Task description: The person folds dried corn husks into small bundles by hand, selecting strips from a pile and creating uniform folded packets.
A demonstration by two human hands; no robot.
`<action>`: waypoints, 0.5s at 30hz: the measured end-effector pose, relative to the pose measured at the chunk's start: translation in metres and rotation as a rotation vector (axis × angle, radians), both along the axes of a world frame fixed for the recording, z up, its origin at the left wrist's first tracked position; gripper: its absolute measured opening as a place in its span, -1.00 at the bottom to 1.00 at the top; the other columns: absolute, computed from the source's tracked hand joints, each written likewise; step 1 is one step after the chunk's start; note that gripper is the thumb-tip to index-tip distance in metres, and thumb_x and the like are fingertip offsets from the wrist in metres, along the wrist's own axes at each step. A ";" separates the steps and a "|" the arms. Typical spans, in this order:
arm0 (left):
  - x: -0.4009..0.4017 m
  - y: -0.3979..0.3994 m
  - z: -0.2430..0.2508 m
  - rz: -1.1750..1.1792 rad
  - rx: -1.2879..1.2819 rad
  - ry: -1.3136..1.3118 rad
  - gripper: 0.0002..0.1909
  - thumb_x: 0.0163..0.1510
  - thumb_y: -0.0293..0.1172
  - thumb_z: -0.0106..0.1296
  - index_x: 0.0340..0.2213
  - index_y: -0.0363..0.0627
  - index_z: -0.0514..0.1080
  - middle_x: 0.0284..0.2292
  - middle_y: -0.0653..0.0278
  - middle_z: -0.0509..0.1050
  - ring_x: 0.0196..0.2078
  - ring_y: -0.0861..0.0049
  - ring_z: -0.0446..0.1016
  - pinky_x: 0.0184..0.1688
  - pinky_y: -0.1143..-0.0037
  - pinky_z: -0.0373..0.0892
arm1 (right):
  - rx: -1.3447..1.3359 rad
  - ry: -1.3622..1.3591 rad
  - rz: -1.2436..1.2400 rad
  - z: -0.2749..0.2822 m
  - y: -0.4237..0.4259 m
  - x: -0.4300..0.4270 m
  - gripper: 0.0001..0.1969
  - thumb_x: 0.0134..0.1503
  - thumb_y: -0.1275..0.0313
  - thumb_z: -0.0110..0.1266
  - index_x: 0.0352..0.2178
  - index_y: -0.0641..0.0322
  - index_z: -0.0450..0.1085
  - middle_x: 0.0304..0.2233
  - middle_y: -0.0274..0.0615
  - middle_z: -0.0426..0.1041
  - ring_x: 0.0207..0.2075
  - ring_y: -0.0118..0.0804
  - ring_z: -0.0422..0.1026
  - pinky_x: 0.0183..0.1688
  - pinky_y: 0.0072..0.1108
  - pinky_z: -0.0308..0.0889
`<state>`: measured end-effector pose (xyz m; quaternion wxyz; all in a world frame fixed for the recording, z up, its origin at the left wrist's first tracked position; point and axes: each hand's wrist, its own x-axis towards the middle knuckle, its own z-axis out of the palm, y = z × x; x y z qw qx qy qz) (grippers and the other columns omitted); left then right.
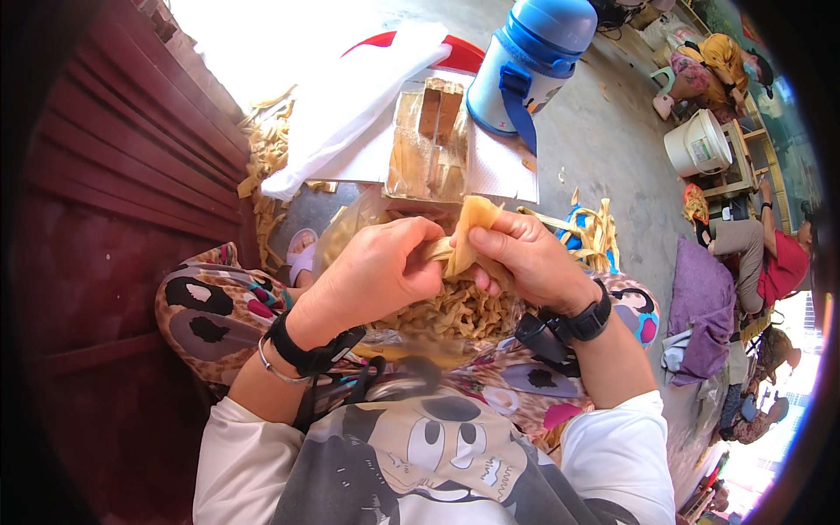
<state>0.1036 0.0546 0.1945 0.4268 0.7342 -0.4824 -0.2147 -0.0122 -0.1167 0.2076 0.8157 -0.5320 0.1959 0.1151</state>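
Note:
My left hand (387, 266) pinches the folded end of a soft, pale-yellow strip (471, 236), which looks like tofu skin. On its other side, my right hand (525, 256) grips the strip between thumb and fingers, where it bends into a loop. Both hands hang above a clear plastic bag (341, 243) in front of my lap. Inside it lie many small yellow knotted pieces (453, 312). Longer loose strips (594, 230) drape over something blue beside my right knee. My fingers partly hide the strip's fold.
Ahead stands a taped wooden block (426, 161) on a white board (502, 164), with a blue bottle (525, 69) and a white cloth (367, 105). A dark red metal door (131, 197) borders my left. More strips (268, 144) lie beside it. People sit at right near a white bucket (699, 143).

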 end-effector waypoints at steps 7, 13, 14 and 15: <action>-0.009 -0.005 0.002 0.061 -0.486 -0.383 -0.77 -0.26 -0.59 -0.01 -0.42 -0.23 0.32 -0.20 0.07 0.37 -0.35 0.22 0.42 -0.38 0.46 0.37 | 0.212 -0.061 0.013 -0.003 -0.004 0.002 -0.73 0.14 0.35 -0.04 -0.17 0.28 0.30 -0.39 -0.35 0.40 -0.54 -0.67 0.32 -0.55 -0.85 0.26; -0.006 -0.007 -0.003 -0.128 -0.334 -0.171 -0.75 -0.22 -0.58 -0.02 -0.39 -0.23 0.28 -0.34 0.09 0.38 -0.38 0.20 0.40 -0.34 0.45 0.33 | 0.152 0.084 0.039 -0.008 -0.001 0.007 -0.67 0.11 0.28 0.02 -0.17 0.27 0.25 -0.40 -0.42 0.34 -0.57 -0.71 0.29 -0.63 -0.86 0.21; -0.007 -0.006 -0.004 -0.096 -0.283 -0.158 -0.77 -0.21 -0.60 -0.03 -0.39 -0.24 0.28 -0.37 0.08 0.39 -0.40 0.22 0.40 -0.37 0.45 0.32 | 0.062 0.115 -0.010 -0.004 0.002 0.007 -0.62 0.08 0.25 0.05 -0.15 0.27 0.24 -0.42 -0.43 0.36 -0.54 -0.70 0.30 -0.61 -0.84 0.20; -0.007 -0.006 -0.006 -0.062 -0.232 -0.143 -0.79 -0.19 -0.62 -0.05 -0.39 -0.26 0.28 -0.39 0.07 0.40 -0.42 0.24 0.40 -0.41 0.46 0.31 | -0.036 0.083 0.037 -0.002 0.003 0.008 -0.61 0.08 0.24 0.06 -0.14 0.27 0.24 -0.42 -0.43 0.36 -0.53 -0.70 0.30 -0.59 -0.84 0.20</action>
